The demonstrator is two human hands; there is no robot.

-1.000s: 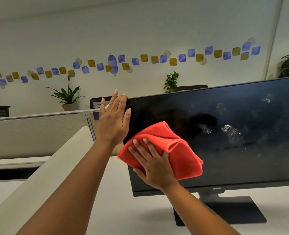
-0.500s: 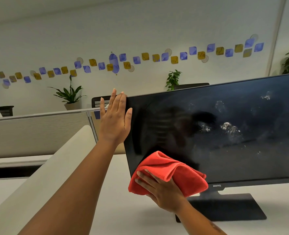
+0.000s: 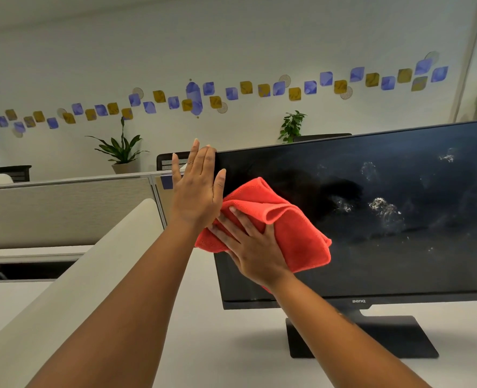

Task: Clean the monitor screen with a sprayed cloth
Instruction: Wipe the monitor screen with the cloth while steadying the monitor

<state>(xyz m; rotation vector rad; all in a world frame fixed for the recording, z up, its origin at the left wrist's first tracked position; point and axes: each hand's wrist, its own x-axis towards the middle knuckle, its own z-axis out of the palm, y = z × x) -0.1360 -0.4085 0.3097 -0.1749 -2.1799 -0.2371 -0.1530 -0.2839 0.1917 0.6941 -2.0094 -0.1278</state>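
A black monitor [image 3: 399, 261] stands on the white desk, its dark screen carrying several whitish spray smears [image 3: 382, 208] right of centre. My right hand [image 3: 251, 247] presses a folded red cloth [image 3: 296, 233] flat against the left part of the screen, fingers spread and straight. My left hand [image 3: 196, 191] lies flat against the monitor's upper left edge, fingers straight and pointing up, its heel close to the cloth.
The monitor's flat black base [image 3: 399, 340] sits on the white desk [image 3: 231, 345]. A beige padded edge [image 3: 72, 281] slants along the left. Behind are a grey partition [image 3: 64, 211], chairs and potted plants [image 3: 121, 152].
My right hand has slid the red cloth up from the screen's lower left corner to the upper left area. My left hand has stayed on the monitor's edge.
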